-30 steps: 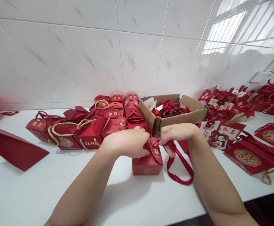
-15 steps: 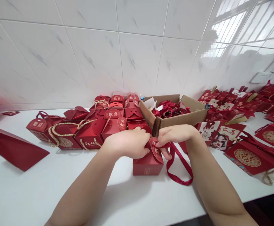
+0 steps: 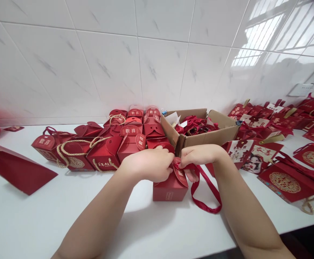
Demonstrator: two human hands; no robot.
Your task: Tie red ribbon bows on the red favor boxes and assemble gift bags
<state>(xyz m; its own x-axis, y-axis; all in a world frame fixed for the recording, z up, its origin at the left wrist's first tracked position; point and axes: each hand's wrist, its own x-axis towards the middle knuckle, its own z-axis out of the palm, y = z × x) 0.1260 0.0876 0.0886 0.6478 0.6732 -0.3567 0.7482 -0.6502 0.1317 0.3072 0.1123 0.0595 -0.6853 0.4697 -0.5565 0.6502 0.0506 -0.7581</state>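
A small red gift box (image 3: 170, 191) with printed gold characters stands on the white table in front of me. A dark red ribbon (image 3: 208, 207) passes over its top flaps and hangs in a loop to the right, down to the table. My left hand (image 3: 153, 163) is closed at the left side of the box top, pinching the ribbon there; its fingertips are partly hidden. At the right of the flaps my right hand (image 3: 197, 156) pinches the ribbon between thumb and index finger, with its other fingers curled below.
Several red gift boxes (image 3: 130, 144), some with rope handles, stand behind on the left. An open cardboard box (image 3: 208, 138) holds red ribbons. More red boxes (image 3: 283, 183) fill the right side. A tilted red box (image 3: 22, 169) lies at left, near a tiled wall (image 3: 114, 64).
My left fingers have shifted slightly to the right over the box top. The ribbon now shows across the flaps between both hands, and the right fingers have curled in a little.
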